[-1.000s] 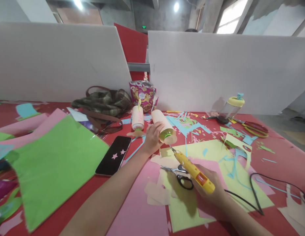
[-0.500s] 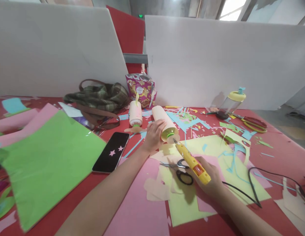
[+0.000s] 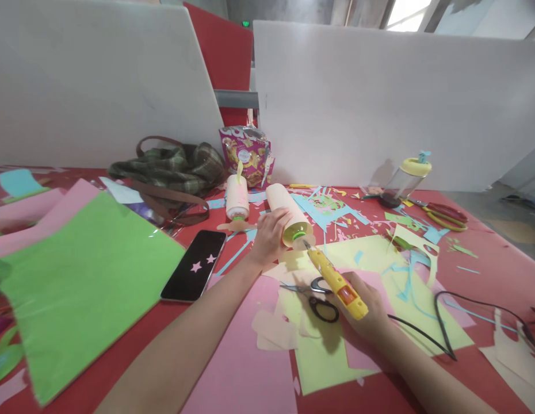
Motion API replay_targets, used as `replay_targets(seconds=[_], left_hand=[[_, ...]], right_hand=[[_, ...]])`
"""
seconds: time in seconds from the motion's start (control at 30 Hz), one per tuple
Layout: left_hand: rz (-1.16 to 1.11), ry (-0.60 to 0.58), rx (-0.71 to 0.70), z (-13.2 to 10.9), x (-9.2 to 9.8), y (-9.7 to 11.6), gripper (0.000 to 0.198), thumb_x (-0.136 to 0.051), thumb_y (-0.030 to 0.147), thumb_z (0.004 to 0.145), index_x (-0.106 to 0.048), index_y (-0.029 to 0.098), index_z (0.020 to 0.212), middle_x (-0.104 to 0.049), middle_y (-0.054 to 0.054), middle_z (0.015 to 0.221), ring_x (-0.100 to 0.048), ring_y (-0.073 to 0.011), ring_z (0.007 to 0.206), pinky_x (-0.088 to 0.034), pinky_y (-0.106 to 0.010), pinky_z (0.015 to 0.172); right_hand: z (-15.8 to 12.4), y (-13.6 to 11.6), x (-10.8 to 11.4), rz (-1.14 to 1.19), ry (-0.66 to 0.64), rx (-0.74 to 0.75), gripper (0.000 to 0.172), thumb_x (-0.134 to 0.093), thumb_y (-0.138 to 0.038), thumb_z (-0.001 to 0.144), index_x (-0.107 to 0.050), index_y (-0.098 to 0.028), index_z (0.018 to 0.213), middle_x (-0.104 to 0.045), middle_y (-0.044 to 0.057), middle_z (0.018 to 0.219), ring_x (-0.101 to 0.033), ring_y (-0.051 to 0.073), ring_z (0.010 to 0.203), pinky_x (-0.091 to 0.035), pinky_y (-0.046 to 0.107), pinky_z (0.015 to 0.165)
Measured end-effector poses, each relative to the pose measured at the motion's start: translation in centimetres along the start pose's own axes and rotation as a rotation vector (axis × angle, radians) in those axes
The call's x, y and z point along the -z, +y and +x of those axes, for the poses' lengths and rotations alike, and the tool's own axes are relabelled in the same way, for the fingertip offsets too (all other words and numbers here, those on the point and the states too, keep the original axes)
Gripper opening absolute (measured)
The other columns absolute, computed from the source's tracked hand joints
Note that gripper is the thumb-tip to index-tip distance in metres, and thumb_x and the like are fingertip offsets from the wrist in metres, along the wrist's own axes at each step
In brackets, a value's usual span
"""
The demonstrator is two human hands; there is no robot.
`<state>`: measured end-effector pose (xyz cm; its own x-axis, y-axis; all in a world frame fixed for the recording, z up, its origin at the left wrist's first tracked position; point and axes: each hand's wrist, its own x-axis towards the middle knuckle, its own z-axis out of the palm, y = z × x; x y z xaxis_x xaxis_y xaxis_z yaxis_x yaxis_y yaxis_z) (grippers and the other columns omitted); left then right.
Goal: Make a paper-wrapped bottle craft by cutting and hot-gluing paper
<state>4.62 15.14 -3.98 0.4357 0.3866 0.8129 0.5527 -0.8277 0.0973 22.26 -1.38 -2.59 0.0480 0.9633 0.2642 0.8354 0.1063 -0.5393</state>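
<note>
My left hand is closed around a bottle wrapped in cream paper, which lies tilted with its green-ringed neck toward me. A round cream paper piece sits at that neck. In my right hand is a yellow hot glue gun, its nozzle at the bottle's neck; whether it touches cannot be made out. Beneath the glue gun lie black-handled scissors, partly covered by my right hand. A second paper-wrapped bottle stands neck-down to the left, a yellow-green strip on top.
A phone with two pink stars lies left of my forearm, beside a large green sheet. Paper scraps cover the red table. A clear yellow-rimmed jar, red-handled scissors, a snack bag and a plaid bag stand farther back.
The view has shifted very slightly. Both hands, the bottle and the glue gun keep nearly the same places.
</note>
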Motion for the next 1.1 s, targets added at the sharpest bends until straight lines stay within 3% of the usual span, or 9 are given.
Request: replay_targets(seconds=[1.1], left_hand=[[0.005,0.052,0.057,0.07,0.17,0.00,0.050,-0.053,0.030,0.072,-0.033,0.016,0.116,-0.050,-0.014,0.112,-0.044,-0.0237,0.108,-0.031,-0.037,0.087]], right_hand=[[-0.20,0.13,-0.27,0.032,-0.033,0.017,0.013,-0.045,-0.026,0.073,-0.037,-0.022,0.064,-0.049,-0.003,0.054,-0.043,0.011,0.044,-0.031,0.022,0.042]])
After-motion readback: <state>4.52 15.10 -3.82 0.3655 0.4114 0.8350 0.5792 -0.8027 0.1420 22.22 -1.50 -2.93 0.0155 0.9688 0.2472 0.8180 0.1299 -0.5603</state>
